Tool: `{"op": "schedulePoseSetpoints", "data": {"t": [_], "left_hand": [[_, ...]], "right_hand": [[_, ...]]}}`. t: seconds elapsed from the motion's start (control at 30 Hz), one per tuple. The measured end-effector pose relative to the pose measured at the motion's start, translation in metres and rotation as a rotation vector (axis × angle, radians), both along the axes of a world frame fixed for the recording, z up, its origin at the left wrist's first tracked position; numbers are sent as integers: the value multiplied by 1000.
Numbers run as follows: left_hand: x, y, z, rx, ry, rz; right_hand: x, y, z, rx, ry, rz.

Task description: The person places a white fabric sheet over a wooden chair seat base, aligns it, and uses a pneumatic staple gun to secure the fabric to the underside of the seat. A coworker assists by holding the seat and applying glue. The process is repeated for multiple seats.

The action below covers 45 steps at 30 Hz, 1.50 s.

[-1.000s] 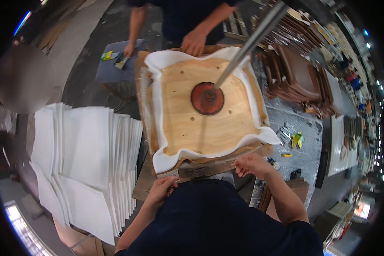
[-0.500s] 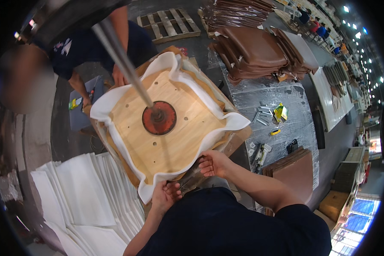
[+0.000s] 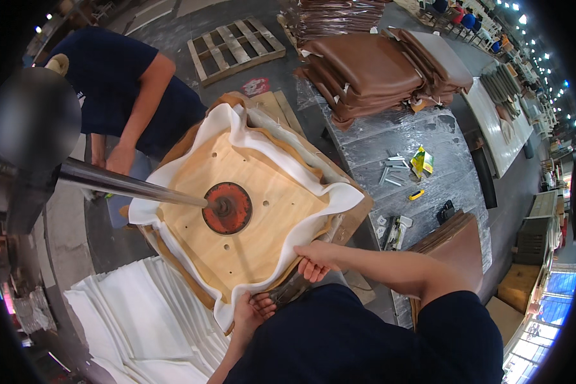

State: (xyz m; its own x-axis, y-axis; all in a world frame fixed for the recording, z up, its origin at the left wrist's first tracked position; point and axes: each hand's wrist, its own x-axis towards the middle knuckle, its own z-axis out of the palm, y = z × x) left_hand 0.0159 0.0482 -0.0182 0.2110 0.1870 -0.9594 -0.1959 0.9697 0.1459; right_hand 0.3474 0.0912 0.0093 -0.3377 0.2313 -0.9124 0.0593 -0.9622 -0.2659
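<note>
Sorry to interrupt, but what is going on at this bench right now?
A person's left hand and right hand grip the near edge of white foam wrapped around a square wooden seat board. A red round press pad sits on the board's middle. A co-worker stands opposite.

Matt plywood seat board [image 3: 256,211], soft white foam [image 3: 237,131] (brown leatherette beneath), glossy steel pole [image 3: 128,184]

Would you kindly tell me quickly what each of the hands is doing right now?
Left hand: closed, gripping the white foam edge at the near corner.
Right hand: fingers curled, pulling the foam edge over the wooden seat board.
</note>
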Motion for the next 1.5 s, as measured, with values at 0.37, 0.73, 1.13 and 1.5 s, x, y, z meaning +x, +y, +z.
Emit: {"op": "schedulePoseSetpoints", "data": {"t": [0.37,0.73,1.13,1.5], "left_hand": [[16,-29,17,256,244,146],[22,-1,28,-42,-237,-32],[59,8,25,-82,-20,59],[64,-10,17,143,148,45]], "right_hand": [[-1,-31,-4,299,-72,-101],[82,-19,20,67,-97,-233],[93,24,20,10,-123,121],[76,-50,-12,522,-138,-494]]}}
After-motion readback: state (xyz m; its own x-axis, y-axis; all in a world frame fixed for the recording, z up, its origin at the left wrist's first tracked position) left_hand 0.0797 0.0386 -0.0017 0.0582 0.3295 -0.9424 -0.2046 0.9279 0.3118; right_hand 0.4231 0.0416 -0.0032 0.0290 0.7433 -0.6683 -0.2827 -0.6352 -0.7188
